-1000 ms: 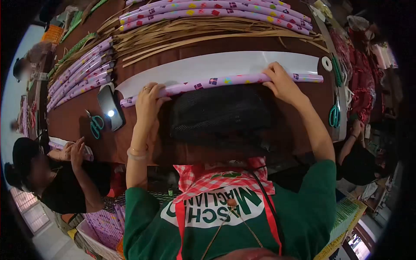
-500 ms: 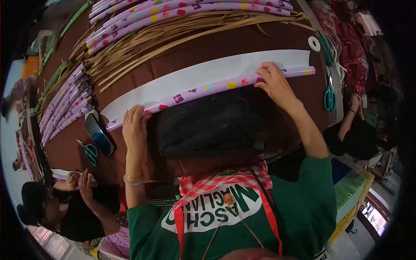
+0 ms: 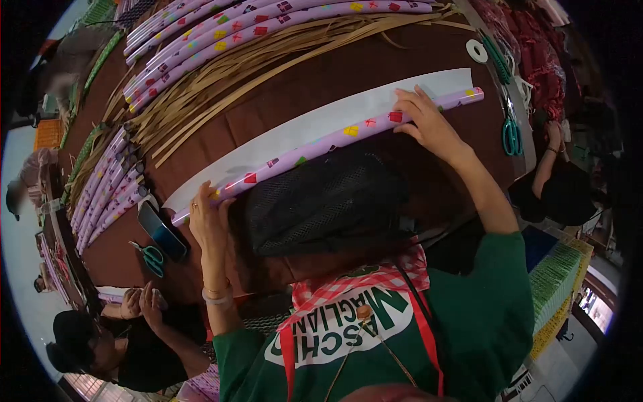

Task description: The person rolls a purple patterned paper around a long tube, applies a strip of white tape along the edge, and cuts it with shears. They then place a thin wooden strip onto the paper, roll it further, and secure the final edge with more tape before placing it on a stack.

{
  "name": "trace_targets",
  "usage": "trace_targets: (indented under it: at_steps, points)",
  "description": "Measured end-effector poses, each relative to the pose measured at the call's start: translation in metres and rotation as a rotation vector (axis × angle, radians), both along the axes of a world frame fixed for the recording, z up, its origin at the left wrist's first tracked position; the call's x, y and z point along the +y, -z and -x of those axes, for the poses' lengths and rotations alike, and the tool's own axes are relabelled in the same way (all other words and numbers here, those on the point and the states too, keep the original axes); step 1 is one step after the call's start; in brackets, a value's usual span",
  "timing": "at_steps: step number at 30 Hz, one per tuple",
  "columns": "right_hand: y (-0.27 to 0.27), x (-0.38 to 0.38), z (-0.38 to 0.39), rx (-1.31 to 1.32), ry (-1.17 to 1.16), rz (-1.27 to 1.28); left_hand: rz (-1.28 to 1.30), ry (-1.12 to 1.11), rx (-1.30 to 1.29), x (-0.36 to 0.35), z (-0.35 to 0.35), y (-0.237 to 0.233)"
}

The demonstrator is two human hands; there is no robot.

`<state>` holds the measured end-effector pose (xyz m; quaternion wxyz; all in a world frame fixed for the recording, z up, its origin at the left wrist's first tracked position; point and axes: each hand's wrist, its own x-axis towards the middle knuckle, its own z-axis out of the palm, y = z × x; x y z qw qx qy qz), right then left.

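Observation:
A roll of lilac gift wrap point(image 3: 315, 148) printed with small coloured presents lies across the table, its white unrolled part point(image 3: 288, 117) spread flat behind it. Near the roll's left end, my left hand point(image 3: 209, 218) is closed on it, fingers over the top and thumb on the near side. Toward its right end my right hand point(image 3: 432, 127) grips it, fingers reaching over onto the white side and thumb in front. A black mesh bag point(image 3: 321, 208) lies between my forearms, just in front of the roll.
Finished-looking rolls point(image 3: 234, 43) and brown paper strips point(image 3: 268, 77) lie at the back; more rolls point(image 3: 110, 191) are at left. A phone point(image 3: 163, 234) and scissors point(image 3: 151, 258) lie near my left hand. Tape point(image 3: 476, 51) and other scissors point(image 3: 512, 134) are at right. Co-workers point(image 3: 140, 342) sit on both sides.
My right hand's fingers have straightened and reach further over the roll. My left hand stays near the left end, its fingers further over the top. The whole view has shifted slightly.

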<state>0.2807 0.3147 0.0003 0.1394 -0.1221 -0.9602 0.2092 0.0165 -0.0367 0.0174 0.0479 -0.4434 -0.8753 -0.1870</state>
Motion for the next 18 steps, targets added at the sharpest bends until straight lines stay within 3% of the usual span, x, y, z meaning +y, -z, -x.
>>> trace_targets:
  at_steps: [3, 8, 13, 18]
  points:
    - [-0.001, 0.001, 0.001, -0.019, -0.014, -0.066, 0.116, 0.025, 0.037, -0.008, 0.004, 0.008]
    - [0.003, -0.001, -0.001, 0.012, 0.035, -0.101, 0.019, 0.105, 0.116, -0.003, -0.004, 0.011]
    - [-0.005, -0.008, -0.002, 0.024, 0.069, -0.010, -0.034, -0.002, 0.014, -0.001, -0.008, 0.007]
    - [0.008, 0.004, -0.008, -0.021, 0.011, -0.070, 0.000, 0.037, 0.170, -0.001, -0.005, 0.009]
